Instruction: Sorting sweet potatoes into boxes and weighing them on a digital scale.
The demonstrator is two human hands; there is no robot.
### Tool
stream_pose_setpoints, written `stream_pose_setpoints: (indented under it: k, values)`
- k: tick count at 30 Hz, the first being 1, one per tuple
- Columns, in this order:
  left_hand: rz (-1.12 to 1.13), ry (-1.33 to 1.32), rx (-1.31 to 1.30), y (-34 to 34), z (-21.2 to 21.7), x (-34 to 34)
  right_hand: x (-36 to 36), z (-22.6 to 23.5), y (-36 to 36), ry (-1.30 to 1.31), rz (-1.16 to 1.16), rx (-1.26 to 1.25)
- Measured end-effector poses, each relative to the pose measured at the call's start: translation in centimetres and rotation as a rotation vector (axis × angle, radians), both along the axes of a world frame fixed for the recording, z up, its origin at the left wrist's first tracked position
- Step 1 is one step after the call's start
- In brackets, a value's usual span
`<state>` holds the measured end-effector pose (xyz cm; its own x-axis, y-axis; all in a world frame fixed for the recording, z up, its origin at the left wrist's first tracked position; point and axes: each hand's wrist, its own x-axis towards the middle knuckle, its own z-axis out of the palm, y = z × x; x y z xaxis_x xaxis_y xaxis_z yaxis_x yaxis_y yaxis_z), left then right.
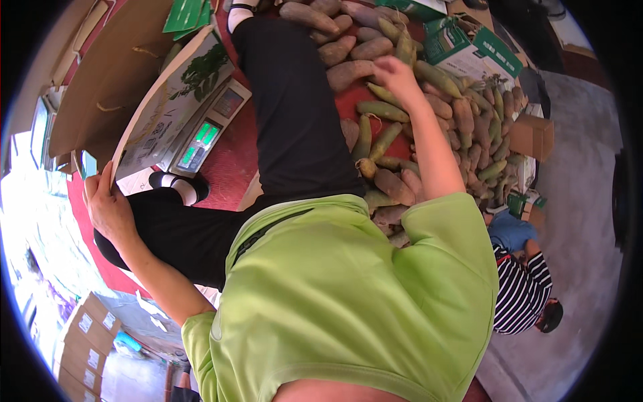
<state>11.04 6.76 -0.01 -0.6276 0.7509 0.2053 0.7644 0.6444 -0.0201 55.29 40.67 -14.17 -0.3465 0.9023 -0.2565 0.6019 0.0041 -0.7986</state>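
My left hand (110,209) grips the near rim of a large open cardboard box (161,114) with printed sides, which stands at the left beside a digital scale (201,137) with a lit green display. My right hand (396,79) reaches over the heap, its fingers bent at the end of a thick reddish-brown root vegetable (349,74). The fingertips are partly hidden. Around that hand lie long green radishes (382,110) and many more reddish-brown roots (372,48), on a red surface (348,104). A yellowish-green radish (405,48) lies just beyond the hand.
A green-and-white carton (472,50) stands at the far right of the heap. A plain brown box (532,137) is to its right. Another person in a striped shirt (526,288) is low on the right. Stacked brown cartons (84,348) stand at the lower left.
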Motion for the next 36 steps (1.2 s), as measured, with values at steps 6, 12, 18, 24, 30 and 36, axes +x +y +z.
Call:
stream_pose_setpoints:
  k: [6,12,18,24,30,36]
  values:
    - [0.004,0.002,-0.002,-0.6,-0.8,-0.7,11.3,-6.8,-7.8,-0.586,0.075,-0.239]
    - [0.001,0.004,-0.014,-0.5,-0.7,-0.9,12.4,-8.0,-14.0,-0.718,0.256,-0.289]
    - [-0.001,0.039,-0.022,-0.5,-0.4,-0.6,8.9,-9.6,-17.2,-0.814,0.486,-0.249]
    - [0.011,0.014,0.030,0.0,-0.2,0.2,8.6,-11.1,-17.8,-0.909,0.547,-0.245]
    - [-0.025,0.040,0.046,0.1,0.1,0.2,8.9,-9.2,-17.0,-0.800,0.279,-0.235]
    - [-0.015,0.028,0.053,0.3,0.5,0.4,10.6,-7.5,-16.2,-0.629,0.037,-0.148]
